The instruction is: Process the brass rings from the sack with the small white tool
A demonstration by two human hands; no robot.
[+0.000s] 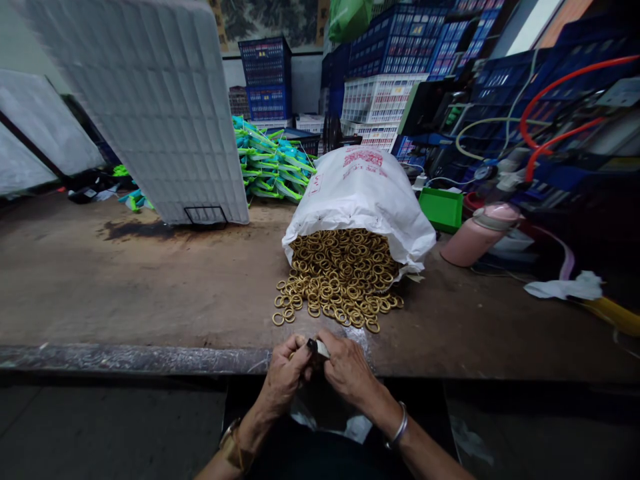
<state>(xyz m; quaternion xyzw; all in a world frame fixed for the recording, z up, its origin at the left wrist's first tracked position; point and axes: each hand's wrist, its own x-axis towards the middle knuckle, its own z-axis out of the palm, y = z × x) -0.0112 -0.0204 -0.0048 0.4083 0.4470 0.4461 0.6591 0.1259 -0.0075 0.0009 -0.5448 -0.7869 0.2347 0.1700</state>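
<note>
Standing at far left: a pale board (35,127), with a taller grey-white ribbed panel (150,113) upright beside it on the brown table (165,287).
Wire piece: a black wire frame (206,215) at the panel's foot, a dark stain on the wood next to it.
Crates behind: blue crates (269,77) stacked against the wall, more blue and white ones to their right.
Green pile: a heap of thin green and teal pieces (277,163), partly hidden by the panel.
Left hand: the left hand (285,373) is at the table's near edge, fingers curled in close, black covering or marking its thumb tip; a bit of gold colour shows at the fingers, too small to tell whether it is a ring.
Rings: a loose mound of gold-coloured rings (345,267) spills onto the table, just beyond both hands.
Right hand: the right hand (347,367) is bent inward, nearly meeting the left; a pale bit (323,349) shows at its fingertips, whether held or wrapped on I cannot tell.
Sack: a white sack (360,187) with red print lies on its side, mouth toward the hands, rings inside.
Right side: a green tray (440,209), a pink bottle (477,237), red hose (537,113) and crumpled white tissue (567,287).
</note>
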